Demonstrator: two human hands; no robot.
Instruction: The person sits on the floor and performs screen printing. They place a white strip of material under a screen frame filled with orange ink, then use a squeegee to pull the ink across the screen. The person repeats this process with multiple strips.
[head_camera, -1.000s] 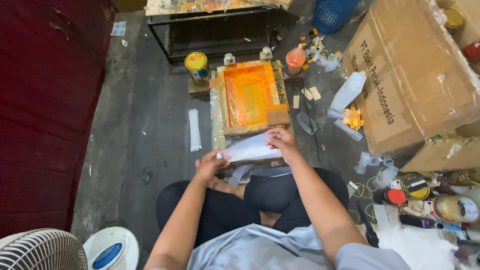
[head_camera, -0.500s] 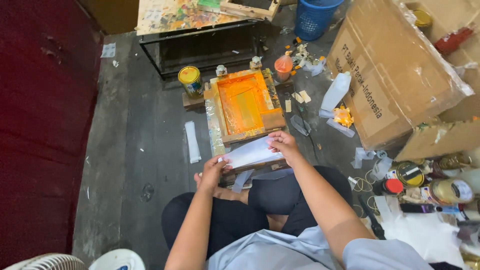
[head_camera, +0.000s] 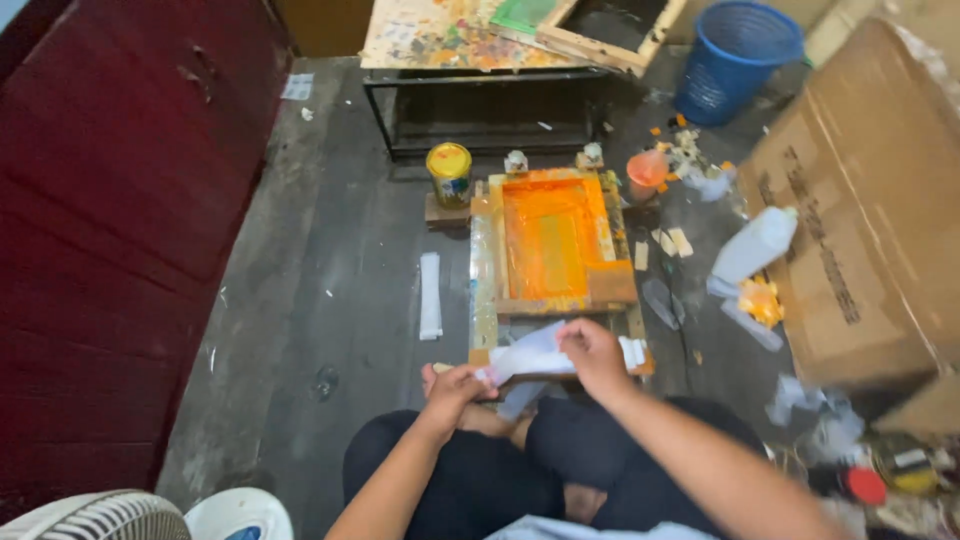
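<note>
Hands stay pinched on the white plastic bag (head_camera: 530, 352) at lower centre: left hand (head_camera: 455, 385) grips its near end, right hand (head_camera: 592, 352) its far edge. Only the view has tilted up since a second ago; the bag remains just below the orange-inked screen frame (head_camera: 553, 240).

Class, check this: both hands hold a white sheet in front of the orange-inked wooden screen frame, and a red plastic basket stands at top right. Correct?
Not quite: the head view shows the plastic basket is blue. Both hands, left and right, do hold the white sheet before the orange-inked wooden screen frame.
</note>
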